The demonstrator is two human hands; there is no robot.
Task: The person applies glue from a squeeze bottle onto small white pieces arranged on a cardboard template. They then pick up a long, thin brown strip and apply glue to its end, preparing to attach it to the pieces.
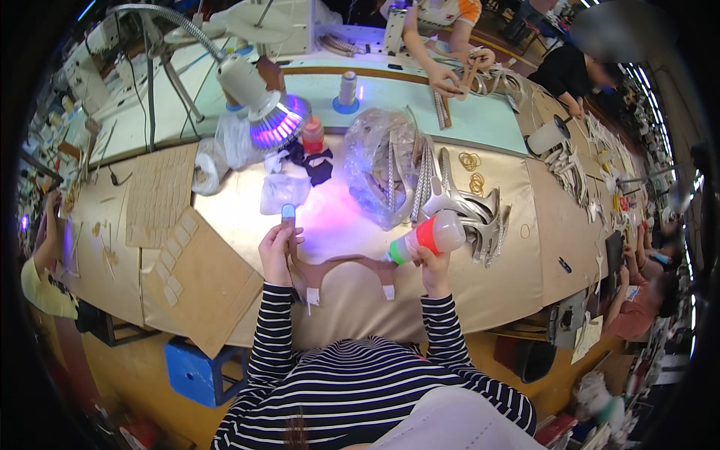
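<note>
My left hand [276, 251] pinches the upper end of a brown strap-shaped leather piece [334, 268], whose tip looks pale blue under the lamp's light. The rest of that piece curves across the table between my hands, with two white-tipped ends near my body. In my right hand [433, 270] is a squeeze bottle [447, 229] with a red band and a green end. It is tilted, its green end pointing left and down close to the brown piece. Whether its nozzle touches the leather, I cannot tell.
A lit gooseneck lamp [274, 124] hangs over the table. Beyond my hands lie a clear plastic bag [375, 169], silvery straps [469, 210], rubber bands [476, 182] and a small red bottle [313, 135]. A brown board [206, 281] lies left. Opposite, another person handles brown straps.
</note>
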